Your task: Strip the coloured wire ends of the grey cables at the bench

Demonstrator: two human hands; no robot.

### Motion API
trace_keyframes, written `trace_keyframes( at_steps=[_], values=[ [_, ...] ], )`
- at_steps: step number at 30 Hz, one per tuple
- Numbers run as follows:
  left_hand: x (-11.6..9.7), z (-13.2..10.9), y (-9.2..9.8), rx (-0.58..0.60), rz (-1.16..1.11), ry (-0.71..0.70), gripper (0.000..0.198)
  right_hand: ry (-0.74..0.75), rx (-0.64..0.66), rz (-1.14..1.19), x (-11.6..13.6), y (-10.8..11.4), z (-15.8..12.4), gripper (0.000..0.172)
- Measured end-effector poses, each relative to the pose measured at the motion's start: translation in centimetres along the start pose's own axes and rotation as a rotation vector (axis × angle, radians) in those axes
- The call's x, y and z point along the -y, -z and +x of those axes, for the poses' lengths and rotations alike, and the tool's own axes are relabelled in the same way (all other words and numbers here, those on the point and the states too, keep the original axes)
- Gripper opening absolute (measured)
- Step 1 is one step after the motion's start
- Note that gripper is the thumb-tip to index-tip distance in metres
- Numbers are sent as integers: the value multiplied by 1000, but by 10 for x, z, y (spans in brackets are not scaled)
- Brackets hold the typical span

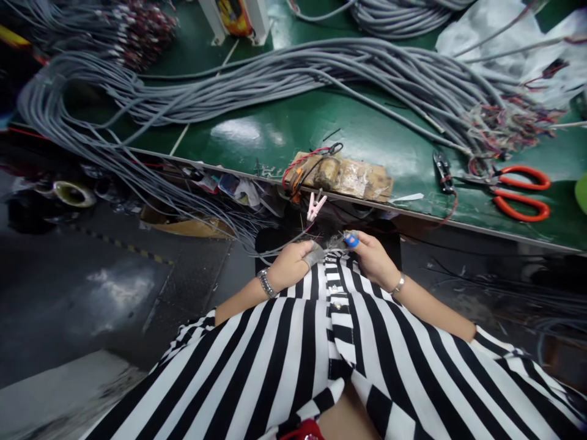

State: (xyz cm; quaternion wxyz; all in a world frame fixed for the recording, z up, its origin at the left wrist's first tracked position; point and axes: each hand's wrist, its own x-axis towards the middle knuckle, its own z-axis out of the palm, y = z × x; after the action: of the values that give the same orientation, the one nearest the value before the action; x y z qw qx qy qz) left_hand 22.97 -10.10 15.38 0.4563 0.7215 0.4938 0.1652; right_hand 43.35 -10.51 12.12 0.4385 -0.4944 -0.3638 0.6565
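I work on thin grey wire ends (331, 243): left hand (288, 264) pinches them, right hand (373, 256) grips a small blue tool (351, 239).

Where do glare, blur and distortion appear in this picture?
Head view: glare whitens the green table; its front edge bows with lens distortion; the grey cables at far left smear; the left hand and right hand, holding a blue piece, look sharp.

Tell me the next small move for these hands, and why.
Probably a short pull of the right hand away from the left hand. The left grip pinches the gray cable, and the right's blue-tipped fingers pinch the loose wire strands at its end.
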Motion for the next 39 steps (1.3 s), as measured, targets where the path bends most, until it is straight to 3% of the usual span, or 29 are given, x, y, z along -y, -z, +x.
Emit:
trace_keyframes(
  at_steps=[5,8,13,20,27,32,39],
  values=[
    [-2,-2,2,-33,191,-5,25,-36,-32,159,-1,0,-6,30],
    [-3,-6,5,-2,236,-3,27,-72,-25,152,5,-3,-12,41],
    [1,-13,5,23,210,-9,31,-82,115,-80,19,-6,-20,59],
    [-1,-10,1,19,340,10,21,49,201,-404,20,-5,-18,62],
    [-3,-16,6,84,249,-78,31,-66,151,-304,15,-1,-35,63],
    [4,-32,18,118,147,-53,36,-50,234,-276,8,-5,-42,62],
    [14,-52,20,44,149,-37,38,-44,297,-264,10,-14,-48,55]
  ],
)
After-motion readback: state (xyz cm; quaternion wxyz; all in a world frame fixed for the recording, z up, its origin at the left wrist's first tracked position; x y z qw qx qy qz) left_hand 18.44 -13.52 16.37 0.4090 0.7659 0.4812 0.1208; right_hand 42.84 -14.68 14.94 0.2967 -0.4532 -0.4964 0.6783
